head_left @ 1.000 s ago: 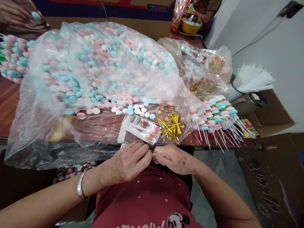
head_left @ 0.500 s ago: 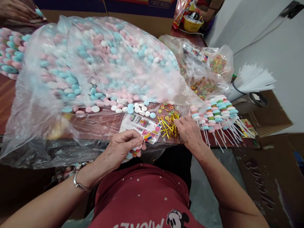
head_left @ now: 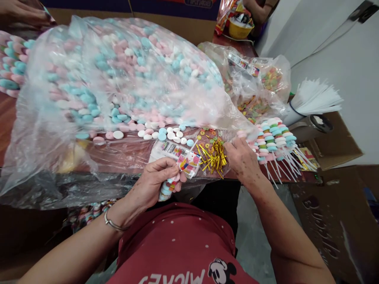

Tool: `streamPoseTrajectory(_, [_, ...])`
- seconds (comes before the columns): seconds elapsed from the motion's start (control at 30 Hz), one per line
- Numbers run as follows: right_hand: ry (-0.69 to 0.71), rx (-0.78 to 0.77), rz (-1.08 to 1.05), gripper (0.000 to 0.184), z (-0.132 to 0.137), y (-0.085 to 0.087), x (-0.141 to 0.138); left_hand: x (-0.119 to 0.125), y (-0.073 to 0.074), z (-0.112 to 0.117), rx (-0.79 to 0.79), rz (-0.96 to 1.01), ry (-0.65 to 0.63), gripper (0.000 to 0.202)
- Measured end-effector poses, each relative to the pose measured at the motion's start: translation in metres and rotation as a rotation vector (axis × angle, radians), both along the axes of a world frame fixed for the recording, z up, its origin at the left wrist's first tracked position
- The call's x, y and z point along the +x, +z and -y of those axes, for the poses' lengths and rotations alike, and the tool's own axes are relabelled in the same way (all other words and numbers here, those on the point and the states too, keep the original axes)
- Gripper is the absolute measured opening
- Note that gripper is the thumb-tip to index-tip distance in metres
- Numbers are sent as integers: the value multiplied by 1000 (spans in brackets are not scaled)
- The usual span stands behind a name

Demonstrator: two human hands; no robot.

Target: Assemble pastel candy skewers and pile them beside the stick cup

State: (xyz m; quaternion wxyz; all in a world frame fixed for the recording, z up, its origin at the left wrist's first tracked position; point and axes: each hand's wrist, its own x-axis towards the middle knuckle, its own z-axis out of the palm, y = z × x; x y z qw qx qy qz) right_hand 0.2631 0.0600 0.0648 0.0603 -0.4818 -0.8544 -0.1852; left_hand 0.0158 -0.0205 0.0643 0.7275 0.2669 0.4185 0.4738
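My left hand [head_left: 154, 183] is closed around a wrapped candy stick [head_left: 166, 189] of pastel discs, held at the table's front edge. My right hand [head_left: 241, 159] rests on the table with its fingers pinching at a small heap of gold twist ties [head_left: 214, 156]. Small printed clear bags [head_left: 180, 157] lie between the two hands. Beyond them lies a huge clear bag of pink, blue and white candy discs [head_left: 118, 75], with loose discs [head_left: 166, 136] spilled at its mouth. A row of finished candy sticks [head_left: 274, 140] lies just right of my right hand.
A smaller bag of coloured ring candies [head_left: 257, 94] sits at the back right. A bundle of white sticks [head_left: 314, 98] stands by the wall. Cardboard boxes [head_left: 337, 142] are at the right and back. Another person's hand [head_left: 23, 14] shows at top left, with candy sticks [head_left: 12, 67] below it.
Both hands were together at the table edge. My right hand has since reached forward to the gold twist ties, and my left hand has kept hold of the candy stick.
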Motion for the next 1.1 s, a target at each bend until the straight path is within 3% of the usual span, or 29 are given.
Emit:
streamPoseTrajectory(0.23, [-32,-113,-117,25,5,2,0,1,0,1,3,42,-6,27])
streamPoseTrajectory(0.37, [29,-249,-520,25,15,7,-11,9,2,1,-10,71,-8,28])
streamPoseTrajectory(0.47, [100,-446,-906,23,30,9,-31,19,2,-1,-2,105,-42,28])
streamPoseTrajectory(0.57, [135,-671,-1085,21,43,8,-49,26,-1,-6,15,101,-60,27])
streamPoseTrajectory(0.67, [155,-789,-1124,19,47,4,-55,28,-4,-9,4,71,-67,29])
streamPoseTrajectory(0.93, [137,-895,-1058,24,46,2,-48,27,-11,-8,-6,42,2,36])
streamPoseTrajectory(1.03, [148,-861,-1062,18,50,0,-52,28,-11,-8,4,15,50,34])
streamPoseTrajectory(1.1, [179,-748,-1024,16,54,-4,-56,29,-12,-8,-4,-6,85,31])
